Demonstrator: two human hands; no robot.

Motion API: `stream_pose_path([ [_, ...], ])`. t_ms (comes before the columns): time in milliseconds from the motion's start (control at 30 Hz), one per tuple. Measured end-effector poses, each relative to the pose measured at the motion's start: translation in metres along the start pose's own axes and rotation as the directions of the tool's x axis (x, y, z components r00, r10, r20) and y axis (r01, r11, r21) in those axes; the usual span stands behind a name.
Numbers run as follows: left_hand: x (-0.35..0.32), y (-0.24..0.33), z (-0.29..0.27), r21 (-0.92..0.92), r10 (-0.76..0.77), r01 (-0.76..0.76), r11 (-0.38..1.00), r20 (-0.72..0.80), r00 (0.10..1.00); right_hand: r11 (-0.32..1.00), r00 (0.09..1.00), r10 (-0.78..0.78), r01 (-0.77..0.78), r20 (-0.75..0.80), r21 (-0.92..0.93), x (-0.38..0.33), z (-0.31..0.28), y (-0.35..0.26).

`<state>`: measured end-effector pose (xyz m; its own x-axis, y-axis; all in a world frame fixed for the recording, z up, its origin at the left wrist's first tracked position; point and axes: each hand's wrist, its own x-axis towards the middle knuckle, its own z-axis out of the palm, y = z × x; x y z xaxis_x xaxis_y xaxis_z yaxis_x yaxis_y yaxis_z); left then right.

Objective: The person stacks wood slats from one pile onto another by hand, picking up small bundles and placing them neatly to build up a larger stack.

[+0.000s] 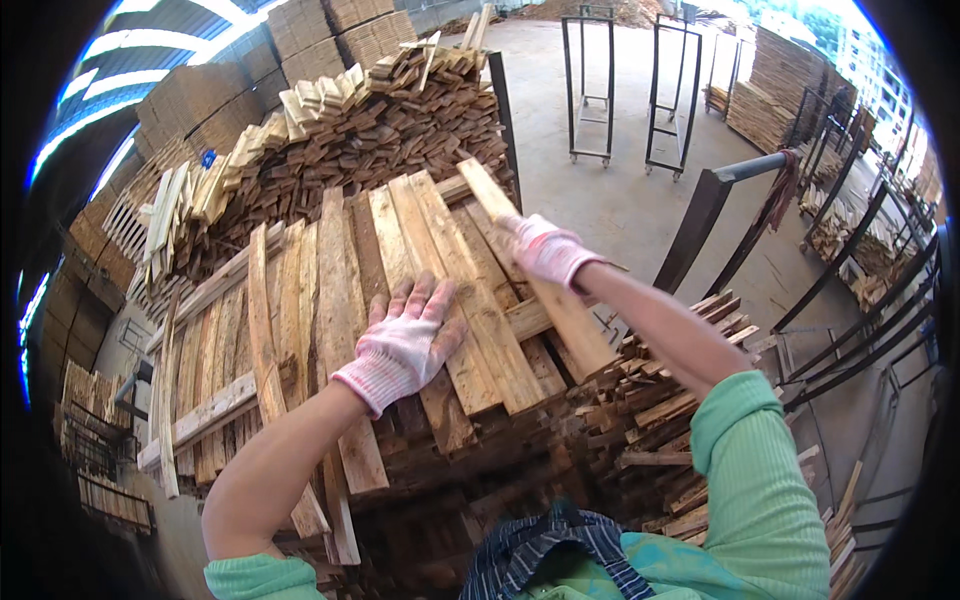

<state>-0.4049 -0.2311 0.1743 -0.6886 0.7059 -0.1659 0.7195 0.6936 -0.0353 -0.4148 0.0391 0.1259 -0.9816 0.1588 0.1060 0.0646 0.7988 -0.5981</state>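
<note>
My left hand point(405, 340), in a pinkish-white knit glove, lies flat with spread fingers on a row of rough wooden boards point(345, 300). Its fingertips rest on the boards near the middle of the stack. In a matching glove, my right hand point(545, 250) is closed around a light wooden plank point(572, 318) at the stack's right side. That plank slants from the far end down toward me, and its far part point(485, 188) sticks out past my fingers. A crosswise batten point(527, 318) shows beneath the boards beside it.
A tall heap of wood strips point(400, 130) rises behind the stack. Loose offcuts point(680, 400) are piled at near right. A dark metal post point(700, 215) with a grey bar stands to the right. Wheeled metal frames point(590, 90) stand on the concrete floor farther off.
</note>
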Motion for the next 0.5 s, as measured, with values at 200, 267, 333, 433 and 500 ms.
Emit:
stream_pose_path([
  [200, 0.004, -0.004, -0.008, -0.007, 0.05, -0.05, 0.999, -0.024, 0.998, 0.996, 0.989, -0.083, 0.077, -0.121, -0.049, 0.024, 0.058, -0.026],
  [267, 0.005, -0.008, -0.009, -0.025, 0.049, -0.05, 0.998, -0.04, 0.998, 1.0, 1.0, -0.004, 0.004, 0.001, -0.009, 0.012, 0.034, -0.045],
  [333, 0.026, 0.001, -0.002, -0.07, 0.162, -0.17, 0.983, -0.103, 0.981, 0.98, 0.883, -0.187, 0.138, -0.43, -0.144, -0.021, 0.018, -0.028],
  [433, 0.017, -0.004, -0.011, -0.054, 0.246, -0.266, 0.962, -0.247, 0.937, 0.912, 0.637, -0.405, 0.233, -0.655, -0.338, -0.083, -0.015, -0.043],
  [500, 0.016, -0.038, 0.008, 0.038, 0.239, -0.237, 0.971, -0.218, 0.946, 0.942, 0.712, -0.177, 0.322, -0.679, 0.092, -0.153, -0.005, -0.033],
])
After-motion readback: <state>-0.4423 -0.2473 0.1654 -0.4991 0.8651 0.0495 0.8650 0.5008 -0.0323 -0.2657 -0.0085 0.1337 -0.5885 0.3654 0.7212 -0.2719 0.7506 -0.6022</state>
